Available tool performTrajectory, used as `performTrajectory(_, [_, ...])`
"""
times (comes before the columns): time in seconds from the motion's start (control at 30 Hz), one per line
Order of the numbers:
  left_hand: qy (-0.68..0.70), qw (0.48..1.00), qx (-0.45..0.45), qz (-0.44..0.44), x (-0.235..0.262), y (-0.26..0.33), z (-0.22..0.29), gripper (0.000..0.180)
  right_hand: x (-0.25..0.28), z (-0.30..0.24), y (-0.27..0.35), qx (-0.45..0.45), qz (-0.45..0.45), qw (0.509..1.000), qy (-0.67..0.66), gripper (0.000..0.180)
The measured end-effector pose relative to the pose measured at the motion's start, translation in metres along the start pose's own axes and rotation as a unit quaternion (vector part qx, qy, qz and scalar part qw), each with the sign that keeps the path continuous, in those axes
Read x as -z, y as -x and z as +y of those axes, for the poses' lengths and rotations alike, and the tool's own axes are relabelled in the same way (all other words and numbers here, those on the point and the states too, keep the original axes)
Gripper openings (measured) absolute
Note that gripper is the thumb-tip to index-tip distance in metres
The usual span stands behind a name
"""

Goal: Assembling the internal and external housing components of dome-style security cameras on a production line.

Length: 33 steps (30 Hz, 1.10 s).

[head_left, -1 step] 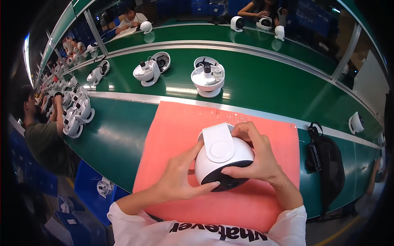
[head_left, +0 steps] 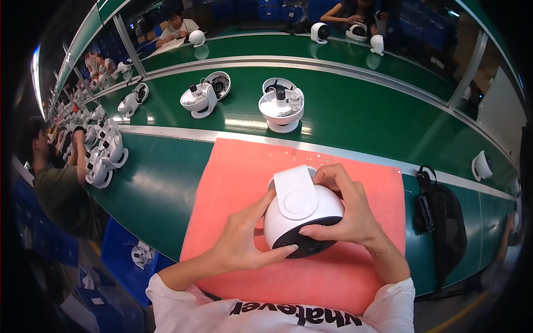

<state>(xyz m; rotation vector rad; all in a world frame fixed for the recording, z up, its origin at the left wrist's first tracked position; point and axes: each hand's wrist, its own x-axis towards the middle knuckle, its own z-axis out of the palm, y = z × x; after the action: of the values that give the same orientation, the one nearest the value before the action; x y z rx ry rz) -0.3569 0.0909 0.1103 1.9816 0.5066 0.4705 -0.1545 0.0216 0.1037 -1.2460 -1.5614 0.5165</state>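
We grip the white dome camera (head_left: 302, 213) with both hands, left hand (head_left: 244, 238) bracing underneath, right hand (head_left: 341, 213) clamped over its right side, steadying it above the pink mat (head_left: 233, 183) on the near surface (head_left: 166, 183).

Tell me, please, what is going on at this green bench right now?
A person is holding a round white device with a dark face in both hands over a pink mat. The left hand cups its lower left side, and the right hand wraps around its right side, fingers at the white bracket on top. Similar white units sit on the green conveyor beyond the mat, and a black bag lies to the right. Other people work nearby.
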Motion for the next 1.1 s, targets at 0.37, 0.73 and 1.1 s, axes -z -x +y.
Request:
performTrajectory(0.37, [0.064, 0.980, -0.175, 0.069, 0.045, -0.013, -0.031, 0.093, -0.013, -0.047, -0.031, 0.114, 0.015, 0.987, 0.111, 0.085])
performTrajectory(0.73, [0.400, 0.900, -0.129, 0.115, 0.030, -0.043, -0.064, 0.103, -0.027, -0.051, -0.055, 0.148, 0.093, 0.978, 0.116, 0.082])
performTrajectory(1.1, [0.618, 0.762, -0.187, 0.047, 0.021, -0.112, -0.038, 0.098, -0.032, -0.054, -0.055, 0.061, 0.187, 0.964, 0.181, 0.094])
